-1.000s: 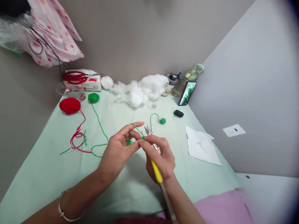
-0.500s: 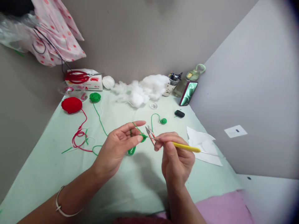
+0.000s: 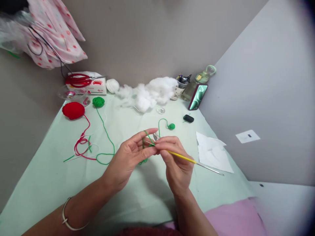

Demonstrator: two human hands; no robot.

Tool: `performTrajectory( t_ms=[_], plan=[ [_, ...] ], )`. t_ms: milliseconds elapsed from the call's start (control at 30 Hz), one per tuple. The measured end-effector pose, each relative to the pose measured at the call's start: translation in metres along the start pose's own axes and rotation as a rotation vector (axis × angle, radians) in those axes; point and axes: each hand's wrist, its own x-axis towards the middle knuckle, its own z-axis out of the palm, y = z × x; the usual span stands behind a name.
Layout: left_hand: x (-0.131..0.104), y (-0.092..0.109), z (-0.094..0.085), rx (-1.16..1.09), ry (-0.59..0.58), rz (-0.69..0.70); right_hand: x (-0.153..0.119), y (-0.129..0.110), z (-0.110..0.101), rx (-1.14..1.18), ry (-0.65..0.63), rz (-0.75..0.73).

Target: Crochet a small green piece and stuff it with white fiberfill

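My right hand is closed round a crochet hook with a yellow grip and metal ends. The hook's tip passes through green yarn at my left fingertips. My left hand pinches a small green crochet piece, mostly hidden by the fingers, and a green strand runs over its raised forefinger. Loops of green yarn hang beneath that hand. Just behind the fingertips lie small thread snips, partly covered by my right hand. A green strand leads back to the green yarn ball.
Red yarn and tangled strands lie left. White stuffing lies at the back, near a pen cup, bottle and propped phone. A small green crocheted ball and white paper are right.
My right hand has moved left, up against my left fingertips. The hook's tip now reaches further through the green yarn, and its rear end has tilted lower. The snips are more covered.
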Motion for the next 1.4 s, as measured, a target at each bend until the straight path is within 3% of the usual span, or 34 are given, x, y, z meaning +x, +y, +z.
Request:
performTrajectory(
  t_ms=[100,233,333,400,633,767,867,933,1000,1100,1167,1233,1300,1400],
  plan=[
    [0.003,0.002,-0.003,-0.051,-0.043,-0.081,0.001,0.002,-0.002,0.092,-0.008,0.047],
    [0.005,0.005,-0.011,-0.111,-0.144,-0.171,0.008,0.005,-0.007,0.317,0.04,0.223],
    [0.006,0.005,-0.014,-0.148,-0.224,-0.206,0.013,0.005,-0.011,0.447,0.027,0.373],
    [0.006,0.003,-0.012,-0.141,-0.212,-0.191,0.013,0.006,-0.011,0.507,0.005,0.412],
    [0.002,-0.007,-0.003,0.13,0.069,0.051,0.004,0.006,0.001,0.161,0.032,0.108],
    [0.003,-0.009,-0.002,0.042,0.099,0.077,-0.002,0.007,0.006,-0.146,0.03,-0.078],
    [0.005,-0.008,-0.001,-0.11,0.045,-0.042,-0.005,0.009,0.004,-0.358,0.039,-0.252],
    [0.007,-0.006,-0.002,-0.197,0.003,-0.142,-0.004,0.01,-0.001,-0.34,0.048,-0.256],
    [0.008,-0.004,-0.003,-0.214,0.005,-0.155,0.0,0.009,-0.006,-0.221,0.059,-0.166],
    [0.007,-0.004,-0.003,-0.076,0.114,0.015,0.004,0.008,-0.005,-0.06,0.052,-0.021],
    [0.006,-0.007,-0.002,-0.016,0.143,0.068,0.001,0.01,0.0,-0.176,0.043,-0.084],
    [0.006,-0.011,-0.002,-0.081,0.08,-0.007,-0.003,0.012,0.005,-0.366,0.075,-0.259],
    [0.007,-0.011,-0.002,-0.198,-0.011,-0.112,-0.006,0.014,0.005,-0.391,0.092,-0.337],
    [0.008,-0.007,-0.006,-0.265,-0.066,-0.148,-0.002,0.014,-0.002,-0.167,0.117,-0.118]
  ],
)
